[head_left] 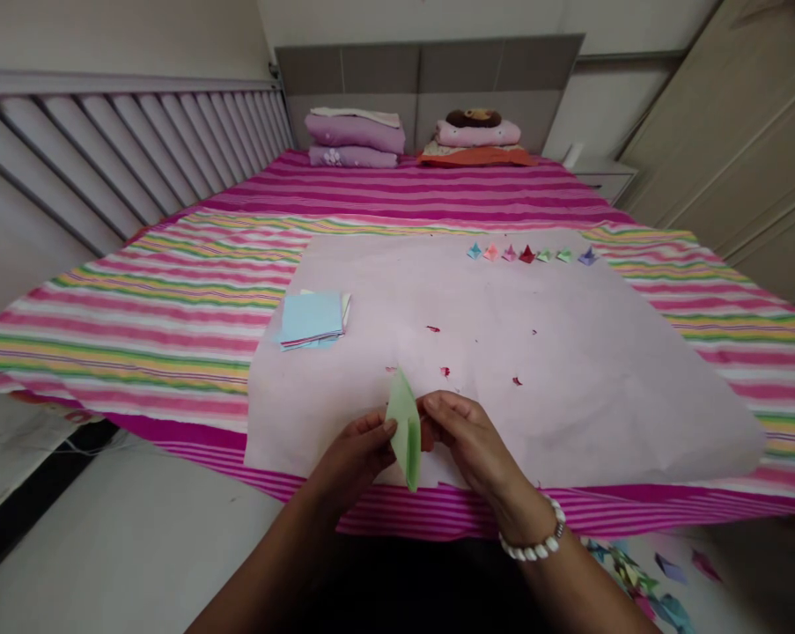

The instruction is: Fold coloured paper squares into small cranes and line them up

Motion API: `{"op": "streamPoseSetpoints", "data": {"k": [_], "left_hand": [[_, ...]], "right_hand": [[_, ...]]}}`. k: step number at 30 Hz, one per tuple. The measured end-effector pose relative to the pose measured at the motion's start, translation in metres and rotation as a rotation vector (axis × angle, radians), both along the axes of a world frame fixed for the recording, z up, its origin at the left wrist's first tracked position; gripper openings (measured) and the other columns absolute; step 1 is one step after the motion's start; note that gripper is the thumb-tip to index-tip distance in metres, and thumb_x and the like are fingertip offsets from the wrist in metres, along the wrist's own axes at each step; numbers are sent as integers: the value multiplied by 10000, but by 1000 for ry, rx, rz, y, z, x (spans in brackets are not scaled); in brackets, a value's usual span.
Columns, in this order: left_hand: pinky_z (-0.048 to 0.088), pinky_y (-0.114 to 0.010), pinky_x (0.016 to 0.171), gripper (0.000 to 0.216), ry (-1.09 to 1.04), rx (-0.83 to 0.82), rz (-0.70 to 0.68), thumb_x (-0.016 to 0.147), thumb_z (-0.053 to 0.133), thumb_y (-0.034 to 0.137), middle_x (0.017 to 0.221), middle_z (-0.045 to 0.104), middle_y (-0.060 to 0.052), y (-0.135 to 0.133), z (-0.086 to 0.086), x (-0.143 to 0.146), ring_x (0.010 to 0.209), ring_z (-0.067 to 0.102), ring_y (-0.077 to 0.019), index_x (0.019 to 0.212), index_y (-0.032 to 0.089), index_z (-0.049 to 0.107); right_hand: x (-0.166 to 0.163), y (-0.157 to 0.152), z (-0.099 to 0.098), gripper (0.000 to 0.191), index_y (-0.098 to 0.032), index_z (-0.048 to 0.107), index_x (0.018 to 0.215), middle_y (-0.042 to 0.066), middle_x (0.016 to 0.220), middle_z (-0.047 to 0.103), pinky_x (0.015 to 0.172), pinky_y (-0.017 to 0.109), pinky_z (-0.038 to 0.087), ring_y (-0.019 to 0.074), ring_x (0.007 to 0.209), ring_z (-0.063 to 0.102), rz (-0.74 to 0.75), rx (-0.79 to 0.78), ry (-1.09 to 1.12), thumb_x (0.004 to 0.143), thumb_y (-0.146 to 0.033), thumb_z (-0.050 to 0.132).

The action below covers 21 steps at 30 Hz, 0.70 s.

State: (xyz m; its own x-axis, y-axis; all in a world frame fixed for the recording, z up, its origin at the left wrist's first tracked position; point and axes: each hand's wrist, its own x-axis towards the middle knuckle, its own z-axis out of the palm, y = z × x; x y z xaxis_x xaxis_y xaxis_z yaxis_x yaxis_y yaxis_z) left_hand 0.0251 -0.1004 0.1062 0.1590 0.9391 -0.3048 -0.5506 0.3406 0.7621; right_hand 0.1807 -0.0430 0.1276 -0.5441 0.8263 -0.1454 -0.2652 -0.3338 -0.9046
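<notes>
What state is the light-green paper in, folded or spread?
Folded: the light-green paper, held in the left hand, shows a pointed tip and layered edges.

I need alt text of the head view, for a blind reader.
A person's left hand and right hand hold folded green paper over a pale sheet on a striped bed. On the sheet are a paper stack at left and seven small folded pieces far right.

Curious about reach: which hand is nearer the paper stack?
Left. The left hand is below and right of the paper stack in view; the right hand is farther right.
</notes>
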Motion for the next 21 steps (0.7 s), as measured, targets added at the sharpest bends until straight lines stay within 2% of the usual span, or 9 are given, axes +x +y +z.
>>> {"op": "streamPoseSetpoints", "data": {"k": [6, 12, 15, 18, 21], "left_hand": [[403, -234, 634, 264, -14, -8, -20, 785, 681, 397, 781, 635, -54, -2, 0, 2, 670, 546, -124, 799, 134, 672], [292, -193, 489, 290, -30, -102, 27, 731, 742, 357, 556, 458, 40, -4, 0, 3, 491, 376, -62, 667, 140, 561], [235, -188, 457, 333, -23, -117, 29, 721, 748, 366, 522, 386, 58, -4, 0, 3, 469, 309, -53, 628, 146, 516], [211, -188, 449, 325, -14, -104, 21, 725, 741, 390, 528, 370, 60, -4, -3, 3, 468, 282, -51, 659, 143, 541], [208, -190, 444, 300, -26, -93, 18, 738, 729, 390, 550, 374, 60, -4, -6, 3, 462, 269, -46, 696, 140, 568]], "right_hand": [[-1, 0, 1, 273, -178, 664, 730, -21, 522, 588, 529, 250, 384, 118, 499, 505, -2, 12, -17, 768, -445, 708], [-3, 2, 1, 276, -175, 653, 737, -31, 512, 569, 519, 235, 359, 101, 482, 480, -40, -13, -10, 787, -443, 692], [-4, 2, 1, 263, -174, 663, 772, -39, 511, 565, 502, 232, 348, 96, 469, 467, -53, -22, -7, 743, -424, 739], [-5, 1, 0, 270, -172, 676, 799, -47, 530, 572, 480, 223, 338, 86, 451, 459, -73, -18, -14, 677, -380, 797], [-5, 0, -1, 265, -171, 681, 819, -47, 541, 576, 475, 222, 345, 85, 450, 469, -64, -10, -10, 682, -368, 795]]}}
